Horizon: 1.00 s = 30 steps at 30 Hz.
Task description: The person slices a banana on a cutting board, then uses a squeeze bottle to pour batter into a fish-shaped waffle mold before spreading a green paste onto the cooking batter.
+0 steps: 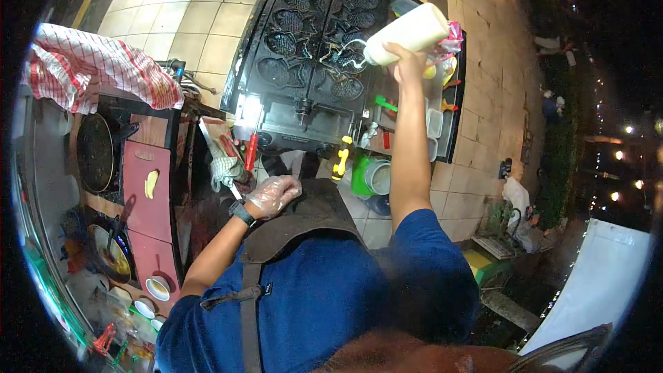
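My right hand (406, 62) grips a squeeze bottle (414, 31) full of pale batter, tilted with its nozzle down to the left. A thin white stream of batter (357, 63) runs from the nozzle over a fish-shaped mould in the right half of the black taiyaki pan (311, 5). Pale batter lines part of that mould's outline. The pan lies unfolded, with a row of fish moulds in each half. My left hand (274, 197), in a clear plastic glove, stays close to the brown apron (311, 217), fingers curled together. Nothing shows in it; its palm is hidden.
Red (251, 151) and yellow-black (342, 158) handles jut from the pan's front. Plastic containers (434, 123) and a green tool (386, 103) lie at right. To the left are a checked towel (114, 70), a pink board (147, 191), frying pans (95, 153) and white cups (157, 288).
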Available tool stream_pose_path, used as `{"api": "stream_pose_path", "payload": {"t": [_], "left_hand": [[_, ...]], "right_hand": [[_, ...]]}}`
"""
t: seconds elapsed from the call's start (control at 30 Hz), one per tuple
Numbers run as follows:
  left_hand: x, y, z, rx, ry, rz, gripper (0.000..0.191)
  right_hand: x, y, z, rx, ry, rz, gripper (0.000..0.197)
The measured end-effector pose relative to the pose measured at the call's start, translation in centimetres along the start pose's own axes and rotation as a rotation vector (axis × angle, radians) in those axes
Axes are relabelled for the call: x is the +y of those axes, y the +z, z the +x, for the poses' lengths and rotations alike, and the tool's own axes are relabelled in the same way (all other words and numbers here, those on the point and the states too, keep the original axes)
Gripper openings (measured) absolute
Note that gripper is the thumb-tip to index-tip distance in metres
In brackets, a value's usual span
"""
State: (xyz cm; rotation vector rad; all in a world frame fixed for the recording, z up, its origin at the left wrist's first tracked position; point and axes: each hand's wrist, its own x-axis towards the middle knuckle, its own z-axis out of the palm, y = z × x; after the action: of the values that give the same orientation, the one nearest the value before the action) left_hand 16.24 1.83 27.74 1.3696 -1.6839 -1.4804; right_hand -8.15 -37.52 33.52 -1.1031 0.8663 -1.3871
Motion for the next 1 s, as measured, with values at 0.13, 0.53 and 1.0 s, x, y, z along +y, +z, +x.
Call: {"api": "stream_pose_path", "payload": {"t": [0.13, 0.53, 1.0], "left_hand": [[0.9, 0.5, 1.7, -0.034, 0.072, -0.055, 0.026], [2.3, 4.2, 8.5, -0.111, 0.150, -0.103, 0.033], [4.9, 5.9, 12.4, -0.218, -0.139, -0.462, 0.043]], "right_hand": [[-2.1, 0.9, 0.2, -0.006, 0.008, -0.096, 0.083], [-3.8, 0.7, 1.8, -0.060, 0.031, -0.047, 0.077], [-2.9, -0.1, 4.0, -0.052, -0.006, 0.006, 0.072]]}}
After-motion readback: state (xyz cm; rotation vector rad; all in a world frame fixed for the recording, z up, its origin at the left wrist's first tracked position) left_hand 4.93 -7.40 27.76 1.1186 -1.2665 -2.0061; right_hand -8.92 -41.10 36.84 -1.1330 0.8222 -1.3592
